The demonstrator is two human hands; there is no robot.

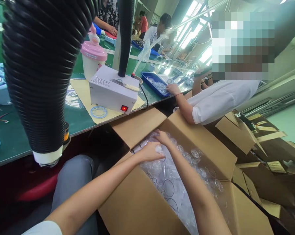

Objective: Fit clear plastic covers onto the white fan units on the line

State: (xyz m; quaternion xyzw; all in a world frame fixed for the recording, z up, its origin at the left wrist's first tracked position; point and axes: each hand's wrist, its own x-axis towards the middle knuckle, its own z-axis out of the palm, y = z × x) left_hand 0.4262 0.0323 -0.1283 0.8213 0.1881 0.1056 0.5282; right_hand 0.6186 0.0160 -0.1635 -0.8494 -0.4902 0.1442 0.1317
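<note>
Both hands reach into an open cardboard box [147, 199] that holds many clear plastic round parts [168, 187]. My left hand [151, 152] is closed, with a small whitish see-through plastic piece [159, 149] at its fingers. Just beyond it, at the far inner corner of the box, my right hand [162, 137] has its fingers bent together among the clear parts. What those fingers hold, if anything, is hidden. A white sheet [175, 173] lies between the clear parts, under my right forearm.
A green bench [83, 124] carries a white machine [113, 89] with a lit red switch, a pink-lidded tub [93, 55] and a blue tray [155, 85]. A black hose [41, 75] hangs at left. A co-worker's hand [173, 88] is at the tray. More cartons [235, 133] stand right.
</note>
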